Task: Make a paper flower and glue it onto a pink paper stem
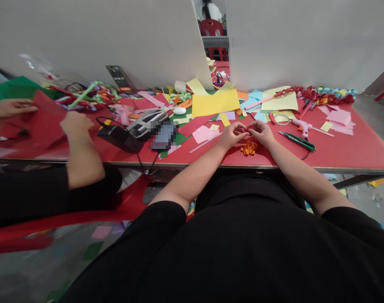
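Observation:
My left hand (232, 134) and my right hand (262, 131) meet close above the near part of the red table, fingertips pinched together. Between them is a small red paper piece (248, 128), mostly hidden by the fingers. Just below my hands an orange folded-paper flower (249, 147) lies on the tabletop. To the right of my right hand are a green utility knife (297, 141) and a pink glue gun (303, 127). Pink paper sheets (204, 134) lie left of my left hand.
Yellow paper (215, 103) and a paper-flower garland (315, 93) lie toward the partition. On the left are a phone (164, 136), a black box with a cable (120, 138) and a white mouse-like object (180, 110). A co-worker's hands (76, 124) handle red paper at far left.

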Demonstrator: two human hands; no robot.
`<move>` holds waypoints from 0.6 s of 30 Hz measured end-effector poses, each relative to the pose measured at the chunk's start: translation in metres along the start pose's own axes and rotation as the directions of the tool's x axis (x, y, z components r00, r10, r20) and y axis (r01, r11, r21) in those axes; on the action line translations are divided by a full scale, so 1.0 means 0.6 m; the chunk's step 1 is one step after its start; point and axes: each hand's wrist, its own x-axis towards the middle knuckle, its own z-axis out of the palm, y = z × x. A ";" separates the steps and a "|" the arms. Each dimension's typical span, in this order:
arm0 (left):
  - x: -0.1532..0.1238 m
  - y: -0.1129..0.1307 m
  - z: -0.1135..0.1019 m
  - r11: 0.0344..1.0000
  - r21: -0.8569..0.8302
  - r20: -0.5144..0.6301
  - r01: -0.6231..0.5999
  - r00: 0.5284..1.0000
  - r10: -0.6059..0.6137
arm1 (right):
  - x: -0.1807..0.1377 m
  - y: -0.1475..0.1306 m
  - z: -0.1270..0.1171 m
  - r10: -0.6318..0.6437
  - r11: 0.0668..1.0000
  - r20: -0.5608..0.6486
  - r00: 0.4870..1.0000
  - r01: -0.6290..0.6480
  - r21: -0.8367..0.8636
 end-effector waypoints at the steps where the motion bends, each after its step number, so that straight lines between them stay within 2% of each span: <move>1: 0.000 0.000 0.000 1.000 0.016 -0.004 -0.008 1.000 0.008 | -0.001 -0.002 0.000 0.001 1.000 0.001 1.000 -0.001 -0.005; 7: -0.001 0.009 -0.003 0.999 0.053 -0.058 0.005 0.998 -0.002 | -0.009 -0.018 0.001 0.004 0.998 0.036 0.999 -0.002 -0.056; 12: 0.000 0.010 -0.005 0.998 0.053 -0.062 0.020 0.998 -0.016 | -0.011 -0.021 0.002 -0.018 0.992 0.016 1.000 0.020 -0.121; 18: 0.001 0.004 -0.002 0.999 -0.004 -0.072 0.037 0.997 -0.037 | -0.011 -0.026 0.001 -0.022 0.988 0.003 1.000 0.023 -0.154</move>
